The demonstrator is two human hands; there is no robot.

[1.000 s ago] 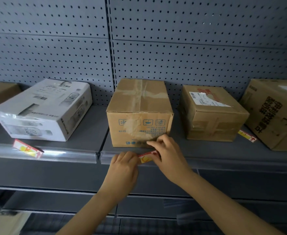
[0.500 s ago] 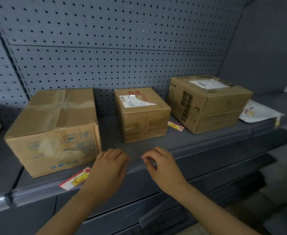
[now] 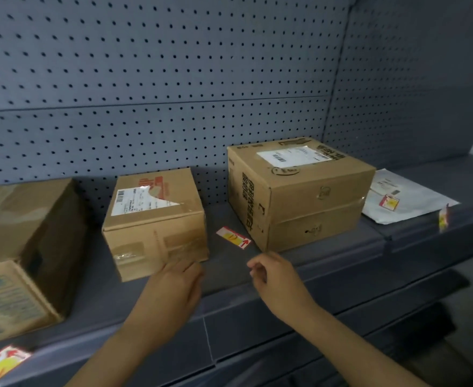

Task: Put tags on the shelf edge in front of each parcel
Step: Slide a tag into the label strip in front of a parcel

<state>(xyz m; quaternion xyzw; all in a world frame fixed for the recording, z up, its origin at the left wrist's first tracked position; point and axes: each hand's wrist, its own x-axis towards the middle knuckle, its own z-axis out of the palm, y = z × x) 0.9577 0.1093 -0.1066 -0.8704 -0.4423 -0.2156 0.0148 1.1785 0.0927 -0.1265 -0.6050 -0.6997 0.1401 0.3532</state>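
At far left a glossy red-and-yellow paper tag [image 3: 2, 364] sits on the grey metal shelf edge [image 3: 257, 300] before a scuffed brown cardboard carton [image 3: 20, 255]. The left hand [image 3: 171, 297], fingers loosely spread and empty, hovers before the small taped cardboard parcel [image 3: 157, 222]; the right hand [image 3: 277, 280], curled but holding nothing, nears a loose flat tag [image 3: 234, 237] lying on the shelf, thin enough to slip a pinch.

- Open lane on the shelf [image 3: 327, 255] between the small carton [image 3: 157, 219] and the large carton [image 3: 299, 191]; only a flat tag [image 3: 234, 237] lies in it.
- Left hand [image 3: 171, 297] sits at the small carton's front right corner; right hand [image 3: 278, 283] sits before the lane, near the large carton's front corner.
- Narrow gap between the small carton and the left carton [image 3: 26, 247].
- Front strip of shelf before the large carton is bare.
- Pegboard wall [image 3: 174, 79] closes the back.
- Flat mailer [image 3: 414, 199] lies low at far right.
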